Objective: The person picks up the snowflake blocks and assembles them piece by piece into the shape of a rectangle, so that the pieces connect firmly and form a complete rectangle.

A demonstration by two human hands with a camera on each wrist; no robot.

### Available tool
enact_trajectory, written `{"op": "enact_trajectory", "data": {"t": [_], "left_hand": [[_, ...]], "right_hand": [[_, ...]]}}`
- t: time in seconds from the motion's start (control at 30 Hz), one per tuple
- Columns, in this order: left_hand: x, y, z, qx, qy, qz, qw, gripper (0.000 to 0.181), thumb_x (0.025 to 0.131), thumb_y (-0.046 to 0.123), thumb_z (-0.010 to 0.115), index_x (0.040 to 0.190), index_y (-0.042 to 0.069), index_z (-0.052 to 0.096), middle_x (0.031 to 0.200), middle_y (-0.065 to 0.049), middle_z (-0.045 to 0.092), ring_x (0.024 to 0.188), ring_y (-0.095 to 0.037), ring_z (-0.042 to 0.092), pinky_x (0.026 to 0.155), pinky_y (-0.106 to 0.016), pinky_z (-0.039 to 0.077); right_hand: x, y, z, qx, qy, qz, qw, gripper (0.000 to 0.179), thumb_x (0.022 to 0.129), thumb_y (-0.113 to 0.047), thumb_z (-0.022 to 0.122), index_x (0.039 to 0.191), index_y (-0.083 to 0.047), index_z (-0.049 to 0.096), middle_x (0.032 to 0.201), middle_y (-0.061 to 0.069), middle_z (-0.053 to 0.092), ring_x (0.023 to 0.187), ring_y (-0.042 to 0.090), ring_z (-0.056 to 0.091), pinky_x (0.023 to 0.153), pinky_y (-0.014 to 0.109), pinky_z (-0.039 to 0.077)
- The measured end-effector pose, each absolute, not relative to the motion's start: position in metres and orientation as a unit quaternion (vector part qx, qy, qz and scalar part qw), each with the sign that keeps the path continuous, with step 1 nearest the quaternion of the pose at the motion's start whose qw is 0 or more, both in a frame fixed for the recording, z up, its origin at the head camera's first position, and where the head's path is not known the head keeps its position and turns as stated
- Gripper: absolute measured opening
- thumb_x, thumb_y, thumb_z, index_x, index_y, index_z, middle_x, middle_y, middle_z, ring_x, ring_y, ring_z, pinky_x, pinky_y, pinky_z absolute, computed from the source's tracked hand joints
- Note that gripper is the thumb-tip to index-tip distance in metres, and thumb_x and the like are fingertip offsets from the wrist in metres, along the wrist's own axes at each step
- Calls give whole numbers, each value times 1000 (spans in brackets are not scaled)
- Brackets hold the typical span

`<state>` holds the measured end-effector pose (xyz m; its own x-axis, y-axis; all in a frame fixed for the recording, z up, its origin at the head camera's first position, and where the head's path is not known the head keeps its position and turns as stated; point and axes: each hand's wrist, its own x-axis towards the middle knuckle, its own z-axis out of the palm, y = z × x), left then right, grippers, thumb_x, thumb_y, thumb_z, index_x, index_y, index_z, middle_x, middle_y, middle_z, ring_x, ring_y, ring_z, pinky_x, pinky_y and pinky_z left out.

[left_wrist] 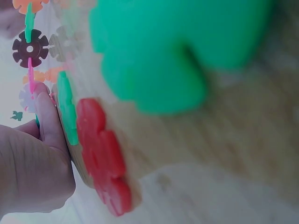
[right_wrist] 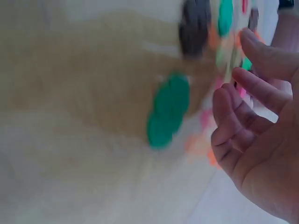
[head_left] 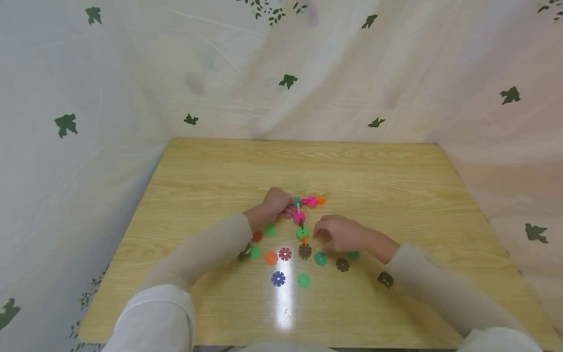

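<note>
My left hand (head_left: 276, 203) pinches the upper end of a chain of slotted plastic snowflake discs, at a teal disc (head_left: 297, 201). From there a branch with a pink disc (head_left: 312, 201) and an orange disc (head_left: 321, 200) runs right. The chain also comes down toward me through another pink disc (head_left: 299, 216), a green disc (head_left: 302, 232) and a brown disc (head_left: 305, 251). My right hand (head_left: 340, 233) hovers right of the chain, fingers loosely bent and holding nothing, as the right wrist view shows. Below it lies a loose teal disc (head_left: 320, 259).
Loose discs lie nearer me on the wooden table (head_left: 211, 313): red (head_left: 285, 253), orange (head_left: 271, 258), blue (head_left: 278, 278), green (head_left: 304, 280) and dark brown (head_left: 342, 265). More lie beside the left forearm. A patterned cloth (head_left: 246, 98) hangs around the table.
</note>
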<state>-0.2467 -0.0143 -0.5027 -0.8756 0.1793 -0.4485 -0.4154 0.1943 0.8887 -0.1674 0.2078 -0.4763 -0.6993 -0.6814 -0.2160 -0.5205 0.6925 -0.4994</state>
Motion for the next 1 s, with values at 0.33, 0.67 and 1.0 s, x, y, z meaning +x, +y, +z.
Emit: {"op": "enact_trajectory", "data": {"t": [0.33,0.67,1.0], "left_hand": [[-249,-16,-501,-78,749,618,224,16,94,1,62,95,-12,71,70,-14,72,47,-12,64,43,-21,56],[-249,-25,-503,-69,715,651,247,19,95,1,60,104,-14,68,73,-14,73,52,-14,68,53,-25,61],[-236,-33,-502,-65,674,696,237,28,101,-3,55,125,-16,57,82,-18,71,59,-15,70,66,-31,64]], "right_hand": [[-148,194,-475,-351,901,-161,197,19,87,-13,78,103,-13,70,100,-5,56,93,13,57,90,36,56],[-144,190,-479,-317,909,-169,211,30,85,-17,81,112,-15,67,103,-6,56,91,11,56,84,31,56],[-182,220,-492,-205,897,-358,157,13,92,-7,72,104,-8,67,92,0,67,87,18,63,77,32,58]]}}
